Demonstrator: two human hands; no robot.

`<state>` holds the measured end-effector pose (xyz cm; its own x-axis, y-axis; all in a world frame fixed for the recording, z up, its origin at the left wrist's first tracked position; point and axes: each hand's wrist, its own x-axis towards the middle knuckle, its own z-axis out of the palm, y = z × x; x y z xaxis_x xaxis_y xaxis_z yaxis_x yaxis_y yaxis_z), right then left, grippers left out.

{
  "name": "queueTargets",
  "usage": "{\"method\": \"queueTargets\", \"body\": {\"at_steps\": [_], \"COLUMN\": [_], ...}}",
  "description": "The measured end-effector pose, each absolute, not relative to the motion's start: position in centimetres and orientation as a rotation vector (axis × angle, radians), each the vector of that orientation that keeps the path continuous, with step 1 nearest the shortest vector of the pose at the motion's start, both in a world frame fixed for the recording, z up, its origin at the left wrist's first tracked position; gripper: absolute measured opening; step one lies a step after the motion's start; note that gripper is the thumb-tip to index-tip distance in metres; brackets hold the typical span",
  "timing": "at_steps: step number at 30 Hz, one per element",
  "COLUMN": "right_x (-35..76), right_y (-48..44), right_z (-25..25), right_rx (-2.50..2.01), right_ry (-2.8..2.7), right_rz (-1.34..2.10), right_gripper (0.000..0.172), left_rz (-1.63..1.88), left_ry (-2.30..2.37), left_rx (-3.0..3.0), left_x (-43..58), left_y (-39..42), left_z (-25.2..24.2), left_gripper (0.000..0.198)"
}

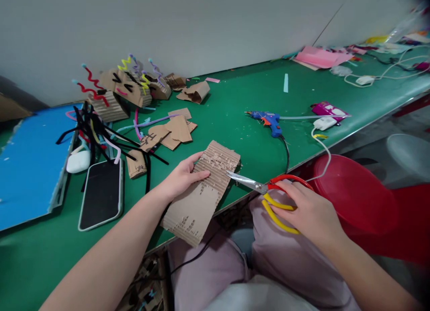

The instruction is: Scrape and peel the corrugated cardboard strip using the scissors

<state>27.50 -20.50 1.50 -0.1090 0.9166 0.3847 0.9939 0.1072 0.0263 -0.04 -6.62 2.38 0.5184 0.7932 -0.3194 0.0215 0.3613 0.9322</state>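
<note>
My left hand grips a strip of corrugated cardboard at its left edge, thumb on top. The far half of the strip shows bare ridges with torn paper crumbs on them; the near half keeps its smooth brown face with small print. It lies partly past the table edge. In my right hand is a pair of scissors with red and yellow handles. Their blades look nearly closed, and the tips meet the right edge of the ridged part.
A blue glue gun lies behind the scissors, its cord running over the edge. Left are a phone, a white earbud case, black pipe cleaners and cardboard scraps. Cardboard figures stand by the wall. A red stool is at right.
</note>
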Motion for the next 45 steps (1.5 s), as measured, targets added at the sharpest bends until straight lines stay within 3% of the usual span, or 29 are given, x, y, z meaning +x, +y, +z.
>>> {"method": "queueTargets", "body": {"at_steps": [15, 27, 45], "right_x": [27.1, 27.3, 26.6], "right_y": [-20.4, -20.2, -19.8], "right_z": [1.2, 1.1, 1.3], "right_rx": [-1.908, -1.977, -1.984], "right_ry": [-2.119, -1.927, -2.067], "right_rz": [-0.35, -0.011, -0.023], "right_gripper": [0.036, 0.04, 0.04], "left_rz": [0.574, 0.592, 0.574], "left_ry": [0.893, 0.899, 0.896], "left_rx": [1.112, 1.105, 1.17], "left_x": [-0.2, -0.1, -0.1], "left_y": [-6.5, -6.4, -6.5], "left_z": [2.0, 2.0, 1.6], "left_gripper": [0.066, 0.068, 0.069]}}
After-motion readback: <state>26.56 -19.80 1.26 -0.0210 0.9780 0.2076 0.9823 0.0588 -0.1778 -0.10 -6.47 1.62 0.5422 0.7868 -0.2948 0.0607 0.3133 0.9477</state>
